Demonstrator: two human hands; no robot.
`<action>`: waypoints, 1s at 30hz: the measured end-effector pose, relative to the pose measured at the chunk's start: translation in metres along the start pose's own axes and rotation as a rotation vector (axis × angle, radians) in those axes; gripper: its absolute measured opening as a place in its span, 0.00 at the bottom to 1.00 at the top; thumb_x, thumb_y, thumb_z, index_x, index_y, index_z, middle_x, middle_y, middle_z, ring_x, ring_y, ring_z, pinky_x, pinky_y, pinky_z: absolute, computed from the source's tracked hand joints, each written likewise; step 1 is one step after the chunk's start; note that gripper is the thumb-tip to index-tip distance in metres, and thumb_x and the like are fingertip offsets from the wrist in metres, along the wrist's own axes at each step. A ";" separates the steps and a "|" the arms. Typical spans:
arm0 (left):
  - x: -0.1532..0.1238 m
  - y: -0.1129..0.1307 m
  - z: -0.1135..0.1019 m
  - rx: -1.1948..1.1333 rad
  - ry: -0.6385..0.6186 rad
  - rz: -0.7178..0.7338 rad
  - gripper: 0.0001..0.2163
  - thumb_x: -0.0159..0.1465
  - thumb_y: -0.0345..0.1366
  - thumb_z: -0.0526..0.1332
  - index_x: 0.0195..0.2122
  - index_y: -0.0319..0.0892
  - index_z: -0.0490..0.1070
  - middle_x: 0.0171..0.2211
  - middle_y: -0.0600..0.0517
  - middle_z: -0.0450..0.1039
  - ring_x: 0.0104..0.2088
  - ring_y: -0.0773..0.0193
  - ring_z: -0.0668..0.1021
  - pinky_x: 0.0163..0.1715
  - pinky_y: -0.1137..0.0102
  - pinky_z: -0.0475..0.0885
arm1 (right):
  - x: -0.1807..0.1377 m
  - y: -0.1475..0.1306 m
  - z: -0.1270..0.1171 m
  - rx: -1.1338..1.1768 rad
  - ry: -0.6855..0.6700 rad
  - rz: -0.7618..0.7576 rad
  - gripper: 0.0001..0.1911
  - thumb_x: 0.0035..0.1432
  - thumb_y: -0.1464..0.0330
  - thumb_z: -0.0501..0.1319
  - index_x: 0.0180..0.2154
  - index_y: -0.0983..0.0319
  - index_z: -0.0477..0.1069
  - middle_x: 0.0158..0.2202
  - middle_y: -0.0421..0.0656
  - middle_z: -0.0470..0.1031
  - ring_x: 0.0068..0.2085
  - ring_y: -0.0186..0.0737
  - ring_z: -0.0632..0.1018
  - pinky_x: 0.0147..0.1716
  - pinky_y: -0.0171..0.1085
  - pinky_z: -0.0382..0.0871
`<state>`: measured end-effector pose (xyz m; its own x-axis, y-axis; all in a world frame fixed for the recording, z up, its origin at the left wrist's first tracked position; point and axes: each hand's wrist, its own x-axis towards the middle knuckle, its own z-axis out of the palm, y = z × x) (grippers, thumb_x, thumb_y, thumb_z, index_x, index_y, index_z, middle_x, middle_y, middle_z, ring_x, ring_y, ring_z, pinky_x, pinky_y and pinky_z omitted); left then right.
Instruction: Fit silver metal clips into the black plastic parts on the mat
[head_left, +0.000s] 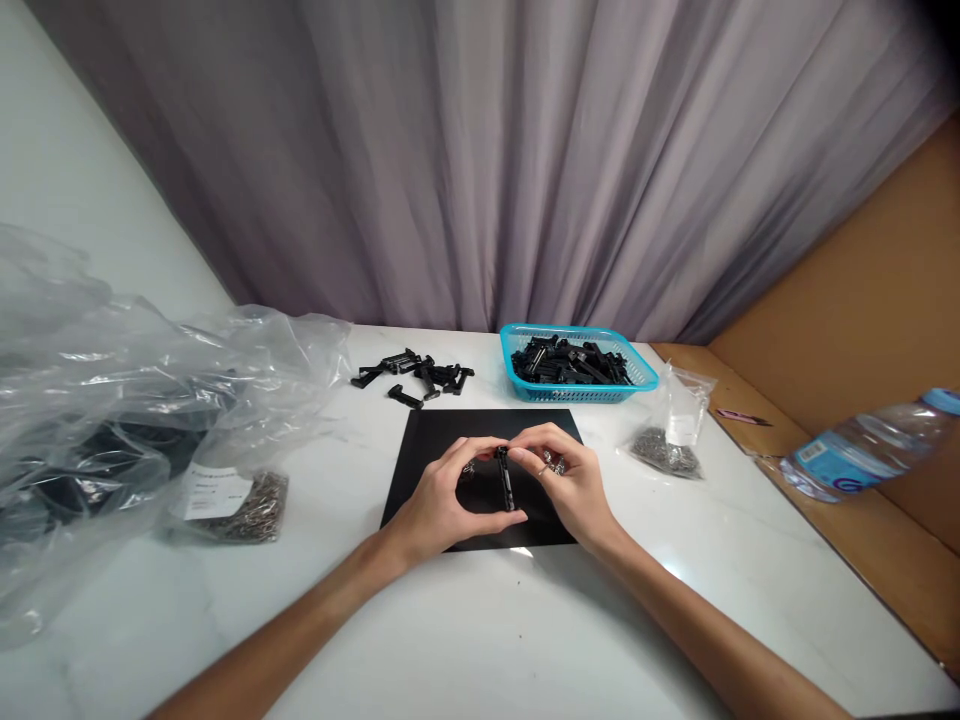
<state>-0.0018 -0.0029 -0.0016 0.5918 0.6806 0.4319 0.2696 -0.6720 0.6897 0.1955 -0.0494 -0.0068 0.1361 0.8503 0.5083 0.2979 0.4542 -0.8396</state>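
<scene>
Both my hands meet over a black mat (435,435) on the white table. My left hand (442,495) pinches a small black plastic clip (505,480) between thumb and fingers, holding it upright. My right hand (564,478) is closed on the top end of the same clip, with small silvery metal pieces (556,462) showing by its fingers. A loose pile of the same black clips (416,375) lies beyond the mat. More of them fill a blue basket (641,380) at the back right.
Large crumpled clear plastic bags (112,400) cover the left of the table, with a bag of small metal parts (251,505) beside them. Another small bag of metal parts (667,445) lies right of the mat. A water bottle (862,460) lies on the cardboard ledge at right.
</scene>
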 end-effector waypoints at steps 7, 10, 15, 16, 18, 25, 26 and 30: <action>-0.001 -0.006 0.002 0.011 0.007 0.034 0.32 0.54 0.43 0.77 0.58 0.48 0.69 0.52 0.50 0.77 0.52 0.56 0.81 0.55 0.61 0.79 | -0.004 -0.004 0.009 -0.050 0.066 -0.078 0.05 0.67 0.67 0.65 0.36 0.58 0.78 0.37 0.43 0.79 0.37 0.40 0.78 0.33 0.39 0.70; -0.002 -0.006 0.002 0.017 0.016 0.032 0.32 0.55 0.43 0.77 0.58 0.48 0.69 0.52 0.51 0.77 0.52 0.56 0.81 0.55 0.61 0.79 | -0.006 -0.001 0.013 -0.107 0.098 -0.136 0.06 0.68 0.67 0.63 0.37 0.58 0.78 0.37 0.44 0.79 0.36 0.40 0.79 0.32 0.39 0.71; -0.003 -0.005 0.002 0.039 0.003 0.047 0.30 0.56 0.43 0.76 0.59 0.48 0.69 0.52 0.49 0.76 0.51 0.55 0.81 0.55 0.59 0.80 | -0.009 0.007 0.013 -0.359 0.120 -0.297 0.08 0.71 0.69 0.60 0.41 0.58 0.79 0.39 0.45 0.81 0.38 0.40 0.80 0.34 0.41 0.72; -0.003 -0.004 0.002 0.041 0.000 0.049 0.30 0.56 0.43 0.76 0.58 0.47 0.69 0.52 0.49 0.76 0.51 0.55 0.81 0.55 0.59 0.80 | -0.009 0.007 0.012 -0.409 0.115 -0.323 0.08 0.71 0.69 0.60 0.41 0.58 0.79 0.40 0.45 0.81 0.38 0.41 0.81 0.36 0.42 0.72; -0.002 -0.004 0.002 0.038 0.001 0.051 0.29 0.57 0.42 0.76 0.58 0.47 0.69 0.52 0.49 0.76 0.51 0.55 0.81 0.54 0.59 0.80 | -0.009 0.008 0.011 -0.480 0.113 -0.357 0.09 0.71 0.70 0.60 0.41 0.57 0.80 0.40 0.46 0.82 0.38 0.41 0.82 0.37 0.43 0.72; -0.002 -0.003 0.002 0.038 0.006 0.058 0.31 0.56 0.42 0.77 0.58 0.47 0.68 0.52 0.49 0.76 0.51 0.56 0.81 0.54 0.61 0.79 | -0.009 0.006 0.012 -0.485 0.165 -0.368 0.06 0.70 0.69 0.62 0.43 0.58 0.79 0.39 0.46 0.81 0.37 0.41 0.82 0.36 0.41 0.75; -0.002 -0.003 0.002 0.039 0.006 0.057 0.31 0.55 0.42 0.77 0.58 0.47 0.68 0.52 0.49 0.76 0.51 0.56 0.81 0.54 0.61 0.79 | -0.009 0.006 0.012 -0.486 0.166 -0.359 0.06 0.70 0.68 0.62 0.43 0.58 0.79 0.39 0.46 0.81 0.37 0.41 0.82 0.36 0.41 0.75; -0.002 -0.004 0.003 0.040 0.017 0.069 0.31 0.55 0.42 0.77 0.57 0.46 0.69 0.51 0.49 0.77 0.51 0.55 0.82 0.53 0.61 0.80 | -0.010 0.010 0.011 -0.512 0.149 -0.422 0.08 0.70 0.71 0.62 0.42 0.57 0.80 0.38 0.46 0.82 0.37 0.41 0.82 0.37 0.41 0.76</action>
<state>-0.0017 -0.0032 -0.0071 0.5967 0.6373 0.4876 0.2592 -0.7282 0.6345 0.1870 -0.0508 -0.0225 0.0274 0.5654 0.8244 0.7588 0.5252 -0.3854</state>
